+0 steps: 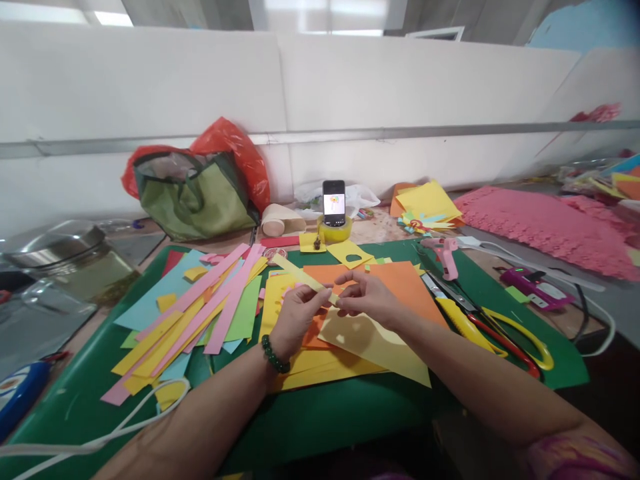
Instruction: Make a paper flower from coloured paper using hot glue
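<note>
Both my hands meet over the middle of a green cutting mat (330, 420). My left hand (299, 317), with a green bead bracelet on the wrist, pinches a long pale yellow paper strip (300, 273) that slants up to the left. My right hand (367, 297) pinches the same strip at its near end, fingertips closed on it. Under the hands lie yellow sheets (370, 343) and orange sheets (405, 280).
Pink, yellow and green strips (200, 313) are piled at left. Scissors (500, 330), a yellow cutter (463, 323) and a pink glue gun (447, 253) lie at right. A phone (334, 202) stands on a tape roll. A green bag (195, 193) stands behind.
</note>
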A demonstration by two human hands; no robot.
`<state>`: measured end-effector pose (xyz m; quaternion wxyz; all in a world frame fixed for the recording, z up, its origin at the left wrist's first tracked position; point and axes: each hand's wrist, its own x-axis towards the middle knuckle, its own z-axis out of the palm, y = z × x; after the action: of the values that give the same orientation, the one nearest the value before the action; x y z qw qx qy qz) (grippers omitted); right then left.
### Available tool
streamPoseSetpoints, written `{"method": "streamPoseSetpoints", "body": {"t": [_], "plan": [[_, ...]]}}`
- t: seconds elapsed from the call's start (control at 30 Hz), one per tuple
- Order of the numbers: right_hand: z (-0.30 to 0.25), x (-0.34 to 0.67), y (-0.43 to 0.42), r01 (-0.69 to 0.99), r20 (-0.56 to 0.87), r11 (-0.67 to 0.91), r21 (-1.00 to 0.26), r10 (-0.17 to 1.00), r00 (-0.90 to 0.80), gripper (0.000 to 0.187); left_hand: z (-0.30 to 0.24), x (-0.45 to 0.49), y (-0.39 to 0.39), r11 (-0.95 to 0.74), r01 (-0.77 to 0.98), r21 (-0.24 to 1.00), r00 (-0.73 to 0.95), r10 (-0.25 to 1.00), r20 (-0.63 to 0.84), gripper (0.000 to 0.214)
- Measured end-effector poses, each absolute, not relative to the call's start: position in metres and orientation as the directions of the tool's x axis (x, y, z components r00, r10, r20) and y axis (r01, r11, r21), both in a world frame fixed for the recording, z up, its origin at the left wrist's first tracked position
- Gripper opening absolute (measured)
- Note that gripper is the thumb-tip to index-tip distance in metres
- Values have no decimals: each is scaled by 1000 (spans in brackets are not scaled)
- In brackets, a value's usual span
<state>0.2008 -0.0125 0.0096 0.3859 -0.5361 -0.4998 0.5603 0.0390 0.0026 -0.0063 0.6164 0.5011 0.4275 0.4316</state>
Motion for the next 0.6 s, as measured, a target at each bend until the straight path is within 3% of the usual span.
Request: {"method": "streamPoseSetpoints", "body": {"t": [0.23,0.47,0.6], "plan": [[10,202,-12,138,-205,-186,-973,968,-145,37,-7,40,3,154,-80,985,313,942,-122,43],[20,205,-14,68,-225,-220,-973,970,-87,24,-6,39,3,162,-191,968,295,950,-101,54],[17,205,-14,117,-188,-173,-978,973,-133,31,-3,39,2,148,-202,968,318,945,-78,61]]}}
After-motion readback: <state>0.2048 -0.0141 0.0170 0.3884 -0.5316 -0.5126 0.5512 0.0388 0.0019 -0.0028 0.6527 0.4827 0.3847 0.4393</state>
